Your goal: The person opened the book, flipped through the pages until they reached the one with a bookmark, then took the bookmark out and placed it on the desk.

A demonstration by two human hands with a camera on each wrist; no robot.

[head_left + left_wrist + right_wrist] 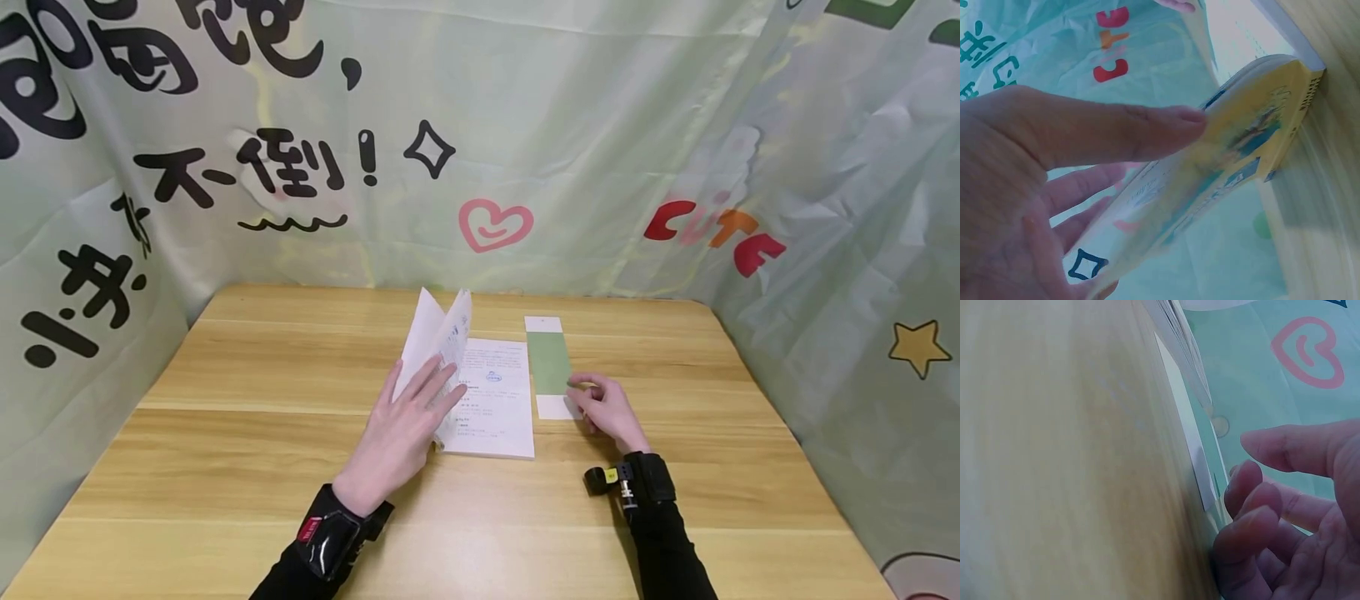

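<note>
An open book (495, 400) lies on the table, with its printed right-hand page flat. My left hand (401, 442) holds the raised left part of the book, whose leaves stand up and fan apart. In the left wrist view the thumb (1166, 131) lies by the yellow cover (1260, 112), with the other fingers on the far side. To the right of the book is a green paper strip with white ends (550, 362). At its lower right edge is my right hand (607, 412), fingers loosely bent. Its thumb (1291, 447) stands apart from the fingers, with nothing seen between them.
The wooden table (225, 450) extends around the book on all sides. Behind and beside it hangs a pale green printed cloth (600, 150) with lettering, a heart and a star. Each wrist carries a strapped device, such as the black wristband (333, 533) on the left.
</note>
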